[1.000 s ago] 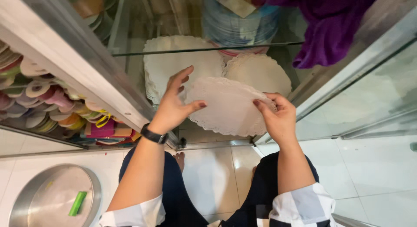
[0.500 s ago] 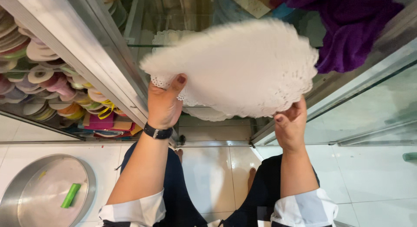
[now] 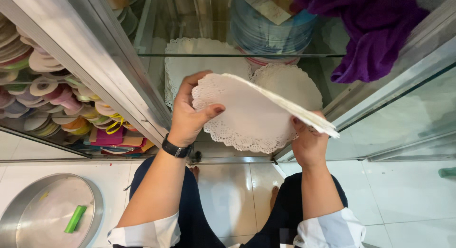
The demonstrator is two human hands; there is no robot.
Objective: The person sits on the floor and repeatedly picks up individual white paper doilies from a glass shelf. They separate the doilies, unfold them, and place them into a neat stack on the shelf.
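Both hands grip a stack of white paper doilies (image 3: pixel 251 117), tilted, in front of an open glass cabinet. Left hand (image 3: pixel 190 112) pinches the left edge, thumb on top; right hand (image 3: pixel 308 141) holds the right edge from below. More doilies (image 3: pixel 199 62) lie on the shelf behind; purple cloth (image 3: pixel 375 29) upper right.

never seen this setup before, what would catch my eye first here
First, the stack of white lace paper doilies at centre, gripped by the left hand and right hand before an open glass cabinet. Then the purple cloth at top right, and the colourful ribbon rolls behind glass on the left.
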